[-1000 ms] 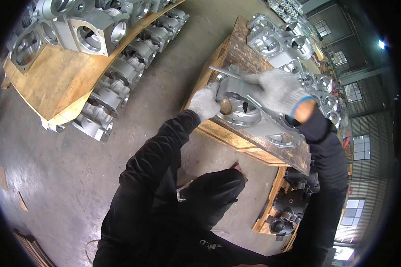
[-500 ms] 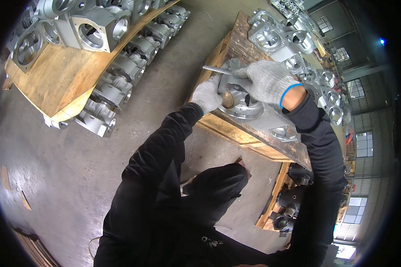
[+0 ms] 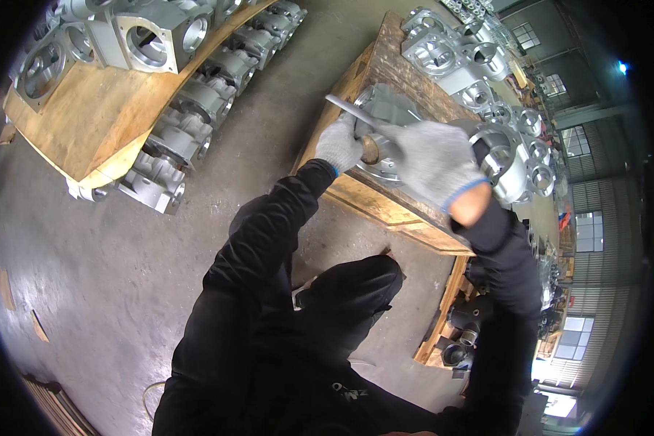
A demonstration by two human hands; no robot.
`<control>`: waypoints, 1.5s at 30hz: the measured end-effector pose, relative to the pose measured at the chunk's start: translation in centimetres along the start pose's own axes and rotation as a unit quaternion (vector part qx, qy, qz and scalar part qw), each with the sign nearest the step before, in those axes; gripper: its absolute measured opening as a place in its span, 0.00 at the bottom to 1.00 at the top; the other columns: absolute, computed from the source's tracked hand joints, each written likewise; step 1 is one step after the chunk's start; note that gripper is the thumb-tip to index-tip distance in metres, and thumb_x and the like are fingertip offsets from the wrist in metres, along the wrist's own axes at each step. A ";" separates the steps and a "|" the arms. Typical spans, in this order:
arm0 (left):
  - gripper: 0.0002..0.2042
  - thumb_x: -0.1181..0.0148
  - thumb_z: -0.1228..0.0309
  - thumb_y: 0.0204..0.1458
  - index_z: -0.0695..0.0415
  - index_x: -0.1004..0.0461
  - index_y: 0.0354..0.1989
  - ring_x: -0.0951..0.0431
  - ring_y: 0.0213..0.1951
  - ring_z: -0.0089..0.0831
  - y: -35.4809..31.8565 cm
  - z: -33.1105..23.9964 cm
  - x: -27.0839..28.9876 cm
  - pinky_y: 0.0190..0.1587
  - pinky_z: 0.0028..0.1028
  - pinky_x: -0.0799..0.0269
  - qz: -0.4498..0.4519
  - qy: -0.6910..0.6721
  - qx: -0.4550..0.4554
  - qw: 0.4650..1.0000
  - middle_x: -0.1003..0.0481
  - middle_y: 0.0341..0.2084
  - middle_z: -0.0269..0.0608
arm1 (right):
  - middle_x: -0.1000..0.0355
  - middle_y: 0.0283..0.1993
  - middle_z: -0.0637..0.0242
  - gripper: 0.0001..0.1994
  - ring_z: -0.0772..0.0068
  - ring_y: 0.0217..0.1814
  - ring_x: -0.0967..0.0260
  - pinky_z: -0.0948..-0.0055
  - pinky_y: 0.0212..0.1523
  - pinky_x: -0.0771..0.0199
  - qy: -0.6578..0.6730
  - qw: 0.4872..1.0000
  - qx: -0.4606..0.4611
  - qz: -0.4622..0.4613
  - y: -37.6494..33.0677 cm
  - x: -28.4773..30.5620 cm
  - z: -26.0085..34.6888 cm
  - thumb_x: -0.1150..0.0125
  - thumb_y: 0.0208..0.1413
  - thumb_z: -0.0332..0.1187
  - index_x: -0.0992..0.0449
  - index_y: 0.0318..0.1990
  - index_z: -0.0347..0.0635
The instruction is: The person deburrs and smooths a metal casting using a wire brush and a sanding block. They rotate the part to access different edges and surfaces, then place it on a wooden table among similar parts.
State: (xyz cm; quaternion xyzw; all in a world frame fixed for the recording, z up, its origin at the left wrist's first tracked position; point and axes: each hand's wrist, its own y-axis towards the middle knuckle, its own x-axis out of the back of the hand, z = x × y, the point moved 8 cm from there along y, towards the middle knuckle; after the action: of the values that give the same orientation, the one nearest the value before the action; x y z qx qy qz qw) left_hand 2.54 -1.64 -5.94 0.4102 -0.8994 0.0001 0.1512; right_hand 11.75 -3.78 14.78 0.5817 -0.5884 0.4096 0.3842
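My gloved left hand (image 3: 338,145) is closed at the near left side of a silver metal casting (image 3: 387,105). Its fingers wrap round a handle with a rounded brown end (image 3: 369,149); the rest of that tool is hidden. Over the casting, my gloved right hand (image 3: 436,160) is blurred by motion, its fingers closed. From its fingers a flat, narrow metal file-like bar (image 3: 347,109) sticks out toward the far left, passing just above my left hand. The right hand covers much of the casting's round opening.
The casting rests on a worn wooden crate top (image 3: 396,54), beside more silver castings (image 3: 432,54). Far left, a plywood board (image 3: 87,127) bears large castings, with several more (image 3: 160,134) stacked beneath. Dark cylindrical parts (image 3: 469,320) sit on a low pallet by my right arm.
My right hand has moved nearer and turned, and the bar now slants more steeply. The left hand keeps its hold beside the casting. The view has shifted slightly.
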 end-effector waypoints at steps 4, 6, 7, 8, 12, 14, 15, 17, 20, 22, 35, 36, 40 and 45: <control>0.25 0.34 0.70 0.52 0.64 0.30 0.58 0.21 0.50 0.63 -1.1 -0.1 -0.1 0.51 0.52 0.24 -0.008 0.019 -0.012 1.000 0.21 0.44 0.66 | 0.22 0.27 0.60 0.16 0.54 0.29 0.21 0.56 0.30 0.22 -0.007 0.998 -0.052 0.036 -2.9 -0.6 0.1 0.38 0.59 0.37 0.17 0.55 0.54; 0.28 0.32 0.67 0.52 0.63 0.32 0.61 0.20 0.50 0.63 -1.9 0.0 -0.5 0.51 0.52 0.23 -0.015 0.040 -0.020 0.999 0.21 0.46 0.67 | 0.25 0.22 0.62 0.20 0.58 0.24 0.23 0.58 0.25 0.24 0.004 0.996 -0.088 0.016 -4.5 -0.8 0.1 0.37 0.55 0.32 0.17 0.57 0.52; 0.29 0.32 0.67 0.52 0.63 0.33 0.62 0.21 0.50 0.62 -2.0 -0.1 -0.5 0.52 0.51 0.24 -0.030 0.030 -0.031 0.999 0.22 0.48 0.67 | 0.25 0.22 0.61 0.21 0.57 0.23 0.23 0.58 0.24 0.25 0.020 0.996 -0.076 -0.034 -4.7 -0.4 0.3 0.37 0.55 0.32 0.18 0.57 0.52; 0.31 0.32 0.67 0.52 0.64 0.33 0.63 0.21 0.51 0.62 -2.2 0.2 -0.9 0.53 0.50 0.24 -0.020 0.028 -0.026 0.999 0.22 0.49 0.67 | 0.25 0.22 0.59 0.21 0.56 0.23 0.23 0.58 0.23 0.25 0.053 0.995 -0.080 -0.010 -4.9 -1.2 0.5 0.37 0.55 0.32 0.18 0.58 0.52; 0.35 0.29 0.66 0.51 0.60 0.36 0.67 0.27 0.62 0.59 -2.9 0.0 -0.2 0.62 0.46 0.28 -0.038 0.016 -0.062 0.997 0.31 0.63 0.66 | 0.24 0.23 0.57 0.19 0.54 0.25 0.22 0.56 0.26 0.24 0.017 0.991 -0.102 -0.086 -5.9 0.2 -0.6 0.37 0.58 0.34 0.18 0.57 0.49; 0.40 0.27 0.65 0.53 0.60 0.40 0.73 0.34 0.70 0.56 -3.9 -1.2 1.4 0.69 0.42 0.33 -0.082 0.003 -0.121 0.989 0.36 0.69 0.63 | 0.23 0.24 0.57 0.17 0.55 0.26 0.21 0.56 0.27 0.24 0.043 0.986 -0.123 -0.105 -8.1 1.8 -2.1 0.37 0.59 0.35 0.18 0.56 0.49; 0.41 0.26 0.64 0.54 0.59 0.42 0.75 0.37 0.72 0.55 -4.3 -2.2 2.1 0.71 0.42 0.35 -0.081 -0.019 -0.165 0.983 0.38 0.71 0.61 | 0.19 0.35 0.52 0.20 0.49 0.36 0.19 0.55 0.36 0.20 0.070 0.977 -0.190 -0.070 -10.0 2.1 -3.5 0.36 0.60 0.36 0.20 0.60 0.50; 0.44 0.28 0.61 0.55 0.51 0.46 0.78 0.40 0.73 0.57 -4.7 -3.5 2.9 0.71 0.47 0.37 -0.036 0.011 -0.177 0.984 0.46 0.76 0.58 | 0.20 0.33 0.52 0.23 0.53 0.33 0.18 0.60 0.36 0.19 0.075 0.956 -0.234 -0.161 -14.3 4.7 -4.6 0.36 0.62 0.34 0.23 0.65 0.47; 0.33 0.33 0.59 0.59 0.54 0.34 0.72 0.36 0.71 0.54 -4.4 -7.9 4.2 0.72 0.44 0.39 -0.011 0.081 -0.317 0.945 0.37 0.72 0.53 | 0.17 0.40 0.54 0.29 0.76 0.34 0.24 0.69 0.39 0.22 0.239 0.874 -0.384 -0.177 -20.8 3.9 -7.2 0.38 0.67 0.32 0.34 0.74 0.41; 0.30 0.33 0.59 0.59 0.55 0.30 0.69 0.35 0.70 0.52 -3.6 -8.6 4.4 0.71 0.45 0.38 0.014 0.154 -0.294 0.943 0.34 0.70 0.51 | 0.17 0.49 0.55 0.29 0.79 0.34 0.24 0.75 0.37 0.24 0.263 0.827 -0.403 -0.291 -23.9 3.8 -8.1 0.40 0.68 0.33 0.37 0.75 0.38; 0.19 0.37 0.61 0.60 0.59 0.22 0.55 0.22 0.57 0.50 2.0 -18.0 4.6 0.58 0.43 0.24 -0.181 0.324 -0.319 0.872 0.22 0.55 0.51 | 0.31 0.28 0.76 0.15 0.84 0.24 0.35 0.79 0.24 0.38 0.574 0.487 -0.446 -0.484 -32.5 -10.0 -10.3 0.42 0.73 0.44 0.23 0.45 0.40; 0.21 0.38 0.63 0.62 0.58 0.24 0.61 0.22 0.59 0.48 2.0 -20.3 3.4 0.61 0.40 0.26 -0.125 0.196 -0.352 0.907 0.22 0.56 0.51 | 0.30 0.27 0.75 0.14 0.83 0.24 0.35 0.79 0.24 0.37 0.585 0.465 -0.445 -0.494 -32.4 -10.9 -9.9 0.42 0.73 0.44 0.23 0.45 0.40; 0.30 0.35 0.59 0.64 0.57 0.32 0.71 0.26 0.64 0.36 4.1 -27.5 -3.5 0.66 0.31 0.32 0.163 -0.036 -0.300 0.939 0.26 0.64 0.49 | 0.30 0.26 0.74 0.14 0.82 0.22 0.34 0.78 0.22 0.37 0.647 0.356 -0.447 -0.504 -32.1 -14.7 -8.9 0.42 0.73 0.43 0.23 0.41 0.42; 0.18 0.35 0.73 0.63 0.65 0.23 0.61 0.18 0.48 0.28 5.1 -28.3 -7.1 0.52 0.26 0.21 0.323 -0.103 -0.216 0.916 0.18 0.49 0.44 | 0.28 0.26 0.73 0.14 0.81 0.21 0.34 0.78 0.21 0.38 0.669 0.321 -0.469 -0.479 -33.1 -18.3 -7.9 0.42 0.72 0.44 0.22 0.42 0.43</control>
State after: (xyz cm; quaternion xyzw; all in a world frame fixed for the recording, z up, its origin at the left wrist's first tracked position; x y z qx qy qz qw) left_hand 10.89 10.49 19.72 0.0527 -0.9717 -0.1870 0.1346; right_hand 45.13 10.78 1.83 0.0146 0.1541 0.0604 0.9861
